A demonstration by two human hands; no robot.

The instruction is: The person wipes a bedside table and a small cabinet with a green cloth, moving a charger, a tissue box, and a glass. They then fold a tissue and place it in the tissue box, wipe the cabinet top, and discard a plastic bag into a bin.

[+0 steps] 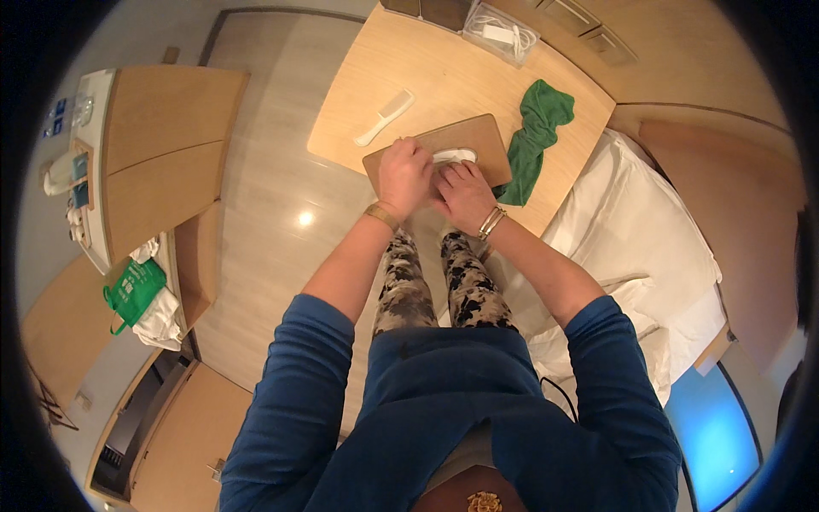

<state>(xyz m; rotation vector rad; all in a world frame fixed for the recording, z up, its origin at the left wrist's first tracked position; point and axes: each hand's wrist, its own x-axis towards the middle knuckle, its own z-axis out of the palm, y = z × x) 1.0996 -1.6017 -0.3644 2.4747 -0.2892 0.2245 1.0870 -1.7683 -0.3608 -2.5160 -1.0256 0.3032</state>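
Note:
A flat brown rectangular board or case [470, 131] rests at the front edge of the wooden table [441, 77]. Over its left part is my left hand [404, 176], fingers curled and their tips hidden from me. My right hand [466, 197] is bent over the board's near side, with its fingers at a small white rounded object [455, 155]. What that object is, and whether either hand grips it, I cannot make out. Beyond my left hand lies a white comb [387, 116], and to the right of the board a crumpled green cloth [536, 137].
At the table's back stands a clear box [500, 35] holding a white charger and cable, beside a dark box [435, 11]. White bedding [630, 217] borders the table on the right. A green bag [137, 291] lies on a shelf at the left, near a wooden cabinet [169, 128].

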